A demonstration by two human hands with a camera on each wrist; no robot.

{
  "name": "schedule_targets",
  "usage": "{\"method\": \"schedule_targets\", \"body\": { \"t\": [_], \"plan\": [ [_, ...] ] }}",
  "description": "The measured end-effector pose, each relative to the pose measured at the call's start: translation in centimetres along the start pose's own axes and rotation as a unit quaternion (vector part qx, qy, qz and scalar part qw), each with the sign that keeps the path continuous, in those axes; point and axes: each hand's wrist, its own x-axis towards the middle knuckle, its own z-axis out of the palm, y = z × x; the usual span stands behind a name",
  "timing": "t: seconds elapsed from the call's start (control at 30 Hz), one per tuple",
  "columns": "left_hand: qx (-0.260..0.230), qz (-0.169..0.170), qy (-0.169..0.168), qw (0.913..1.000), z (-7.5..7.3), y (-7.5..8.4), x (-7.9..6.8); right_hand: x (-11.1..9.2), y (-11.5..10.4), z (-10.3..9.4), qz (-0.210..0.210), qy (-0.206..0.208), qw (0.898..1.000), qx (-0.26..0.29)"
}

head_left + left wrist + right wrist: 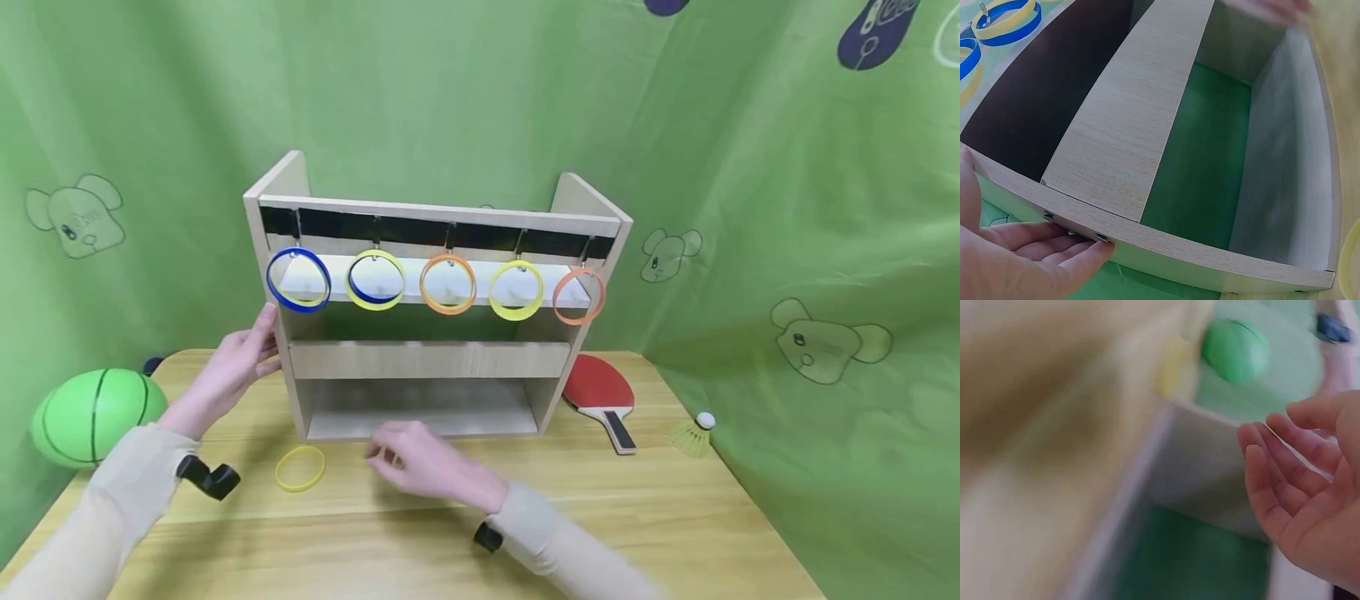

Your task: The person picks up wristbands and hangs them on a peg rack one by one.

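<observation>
A pale wooden rack (431, 360) stands on the table, with hooks along a black strip (450, 237). From the hooks hang several rings: a blue ring (327, 283), yellow ones and orange ones, some doubled up. My left hand (238, 362) touches the outside of the rack's left side panel (1166, 247), fingers mostly extended. In front of the lower shelf hovers my right hand (427, 467), its fingers loosely bent with nothing between them, as the right wrist view shows. A loose yellow ring (323, 461) lies flat on the table between the hands.
A green ball (82, 417) sits at the table's left edge. Right of the rack lie a red table tennis bat (600, 385) and a shuttlecock (697, 433). Green printed curtain (450, 92) hangs behind and along the sides.
</observation>
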Motion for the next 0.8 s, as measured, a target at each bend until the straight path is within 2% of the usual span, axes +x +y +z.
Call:
{"method": "schedule_targets", "body": {
  "t": [0.1,0.23,0.33,0.5,0.8],
  "plan": [
    [0.004,-0.002,0.001,1.0,0.0,-0.1,0.0,1.2,0.3,2.9,0.032,-0.03,0.999,-0.014],
    [0.0,-0.006,0.006,1.0,0.1,-0.2,0.1,3.0,0.5,5.2,0.078,-0.04,0.996,-0.03],
    [-0.002,-0.005,0.009,0.9999,0.1,-0.2,0.1,4.4,0.5,6.3,0.107,-0.046,0.993,-0.033],
    [-0.002,-0.002,0.014,0.9999,0.0,-0.3,0.1,6.0,0.8,7.8,0.129,-0.055,0.989,-0.038],
    [0.0,-0.001,0.017,0.9999,0.0,-0.4,0.2,7.5,1.0,9.7,0.182,-0.069,0.98,-0.048]
  ]
}}
